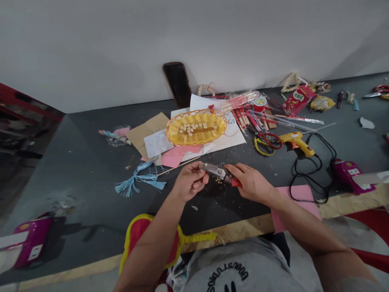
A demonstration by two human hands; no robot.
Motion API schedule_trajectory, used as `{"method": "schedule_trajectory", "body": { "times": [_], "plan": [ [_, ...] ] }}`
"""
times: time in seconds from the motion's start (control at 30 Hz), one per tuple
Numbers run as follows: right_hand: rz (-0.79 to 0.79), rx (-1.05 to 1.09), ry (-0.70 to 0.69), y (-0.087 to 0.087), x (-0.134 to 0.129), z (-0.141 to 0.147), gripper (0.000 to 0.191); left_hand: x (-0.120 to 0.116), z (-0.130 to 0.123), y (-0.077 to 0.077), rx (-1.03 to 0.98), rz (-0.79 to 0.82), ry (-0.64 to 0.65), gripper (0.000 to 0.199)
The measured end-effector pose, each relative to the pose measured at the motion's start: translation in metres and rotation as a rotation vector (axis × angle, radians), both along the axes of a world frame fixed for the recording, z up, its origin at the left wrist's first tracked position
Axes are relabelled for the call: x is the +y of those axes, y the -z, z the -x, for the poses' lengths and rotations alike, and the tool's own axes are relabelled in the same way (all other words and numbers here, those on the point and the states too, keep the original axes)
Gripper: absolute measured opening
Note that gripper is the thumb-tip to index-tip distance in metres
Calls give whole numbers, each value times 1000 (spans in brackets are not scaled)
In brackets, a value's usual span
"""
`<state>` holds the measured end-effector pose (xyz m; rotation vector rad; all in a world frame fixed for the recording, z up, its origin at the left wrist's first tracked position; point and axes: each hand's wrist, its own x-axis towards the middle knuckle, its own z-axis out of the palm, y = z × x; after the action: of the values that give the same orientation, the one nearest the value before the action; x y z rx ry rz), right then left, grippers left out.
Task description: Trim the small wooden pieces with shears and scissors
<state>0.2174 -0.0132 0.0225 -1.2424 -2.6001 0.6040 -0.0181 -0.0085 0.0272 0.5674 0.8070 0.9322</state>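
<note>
My right hand [251,181] is closed around the red handles of a pair of pruning shears [216,171], whose metal blades point left. At the blade tips, the fingers of my left hand [192,180] are pinched together; whatever they hold is too small to make out. Tiny beige bits [219,180] lie on the dark table under the shears. Beyond my hands, a yellow woven basket [194,139] holds several small pale pieces. A thin wooden stick [179,165] lies behind my left hand, near blue tassels [141,178].
Scissors [263,145] and a yellow glue gun [298,142] with a looped black cord lie to the right. A phone [178,83] leans on the wall. Pink paper [296,194] overhangs the front edge. Purple boxes [352,174] stand at both sides. A red-and-yellow item [139,231] sits below my left arm.
</note>
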Motion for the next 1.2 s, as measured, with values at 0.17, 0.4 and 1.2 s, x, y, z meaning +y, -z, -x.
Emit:
{"method": "schedule_trajectory", "body": {
  "times": [0.17,0.4,1.2],
  "plan": [
    [14,-26,42,1,-1,1,60,0,-11,7,290,-170,-175,34],
    [49,21,9,-3,-4,-1,61,0,-8,8,271,-194,-150,38],
    [18,17,-40,-3,0,0,66,0,6,2,-98,-24,64,26]
  ]
}}
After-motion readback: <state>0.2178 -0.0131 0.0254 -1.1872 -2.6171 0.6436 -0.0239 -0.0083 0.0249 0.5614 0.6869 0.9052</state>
